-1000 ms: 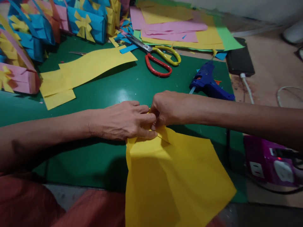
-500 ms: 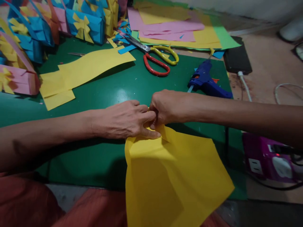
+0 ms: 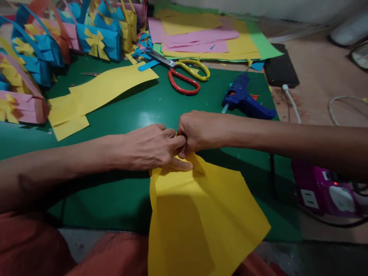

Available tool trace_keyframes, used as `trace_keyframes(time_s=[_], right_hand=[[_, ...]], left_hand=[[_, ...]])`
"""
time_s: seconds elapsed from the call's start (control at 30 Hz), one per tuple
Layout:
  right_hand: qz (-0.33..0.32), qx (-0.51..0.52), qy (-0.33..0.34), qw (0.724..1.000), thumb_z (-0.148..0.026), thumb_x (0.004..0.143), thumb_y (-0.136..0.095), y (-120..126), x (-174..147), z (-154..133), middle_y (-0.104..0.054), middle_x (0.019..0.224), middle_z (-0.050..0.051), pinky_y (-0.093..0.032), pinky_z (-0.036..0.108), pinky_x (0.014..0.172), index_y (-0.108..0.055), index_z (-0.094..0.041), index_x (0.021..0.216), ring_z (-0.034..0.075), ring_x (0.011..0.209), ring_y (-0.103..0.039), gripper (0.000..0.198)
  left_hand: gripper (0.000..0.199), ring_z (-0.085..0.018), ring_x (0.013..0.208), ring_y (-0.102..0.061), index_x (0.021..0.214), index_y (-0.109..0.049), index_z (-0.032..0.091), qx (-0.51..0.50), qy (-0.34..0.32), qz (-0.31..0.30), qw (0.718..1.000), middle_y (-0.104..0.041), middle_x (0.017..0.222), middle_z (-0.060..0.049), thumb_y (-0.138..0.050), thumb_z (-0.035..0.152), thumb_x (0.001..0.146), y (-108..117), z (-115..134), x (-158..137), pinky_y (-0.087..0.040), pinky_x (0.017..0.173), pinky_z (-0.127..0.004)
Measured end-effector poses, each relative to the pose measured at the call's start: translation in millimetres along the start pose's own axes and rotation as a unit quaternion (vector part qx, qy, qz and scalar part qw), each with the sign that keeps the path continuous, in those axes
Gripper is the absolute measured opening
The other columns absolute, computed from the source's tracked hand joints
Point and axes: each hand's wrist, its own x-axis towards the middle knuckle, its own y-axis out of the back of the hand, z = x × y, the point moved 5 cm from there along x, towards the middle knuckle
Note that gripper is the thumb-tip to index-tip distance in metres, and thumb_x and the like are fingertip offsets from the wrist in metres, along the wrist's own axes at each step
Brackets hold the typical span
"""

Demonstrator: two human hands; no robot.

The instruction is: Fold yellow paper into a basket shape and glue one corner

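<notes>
Fingers [image 3: 184, 141] of both hands pinch thin, creased yellow paper [image 3: 201, 214].

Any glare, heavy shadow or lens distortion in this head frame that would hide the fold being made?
Head view: a small glare patch on the green mat; forearm shadow darkens the yellow sheet below the left hand and right hand; wide-angle bending at the edges; the fold itself is hidden by the fingers, not by lighting.

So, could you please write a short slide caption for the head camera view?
Left hand and right hand pinch the far edge of a yellow paper sheet on a green mat.
</notes>
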Motion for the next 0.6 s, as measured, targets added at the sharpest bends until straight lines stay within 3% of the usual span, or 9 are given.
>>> trace_keyframes(time_s=[0.1,0.3,0.5,0.6], right_hand=[[-0.001,-0.003,-0.001,1.0,-0.03,0.061,-0.065,0.0,0.7,-0.5,-0.051,0.049,-0.001,-0.024,0.024,0.045,-0.062,-0.015,0.061,0.01,0.048,-0.045,0.015],[0.01,-0.012,-0.014,1.0,-0.027,0.065,-0.065,2.2,-3.9,-2.7,-0.052,0.052,0.001,-0.026,0.025,0.048,-0.065,-0.014,0.067,0.011,0.052,-0.047,0.013],[0.019,0.014,0.018,1.0,-0.036,0.065,-0.066,1.3,-3.7,0.4,-0.059,0.061,0.003,-0.028,0.027,0.05,-0.069,-0.015,0.077,0.015,0.058,-0.051,0.024],[0.025,0.015,0.024,0.999,-0.038,0.065,-0.067,0.8,-2.9,2.0,-0.06,0.062,0.002,-0.028,0.028,0.05,-0.069,-0.015,0.075,0.015,0.058,-0.052,0.024]], left_hand=[[0.045,-0.018,0.082,-0.054,0.133,-0.035,0.04,0.013,0.002,-0.015,1.0,-0.054,0.106,-0.007,-0.038,0.019,0.093,-0.1,1.9,4.2,-0.036,0.061,-0.028],[0.026,-0.018,0.077,-0.054,0.113,-0.056,0.026,0.011,0.005,0.0,1.0,-0.057,0.093,-0.007,-0.038,0.023,0.094,-3.4,1.5,9.9,-0.035,0.057,-0.028],[0.039,-0.018,0.079,-0.052,0.129,-0.045,0.033,-0.028,-0.009,0.018,0.999,-0.055,0.099,-0.008,-0.041,0.02,0.092,3.4,-1.0,-2.3,-0.038,0.066,-0.03],[0.036,-0.018,0.079,-0.051,0.123,-0.053,0.031,-0.064,0.002,0.041,0.997,-0.055,0.094,-0.007,-0.046,0.02,0.09,3.8,-6.3,-12.0,-0.038,0.067,-0.029]])
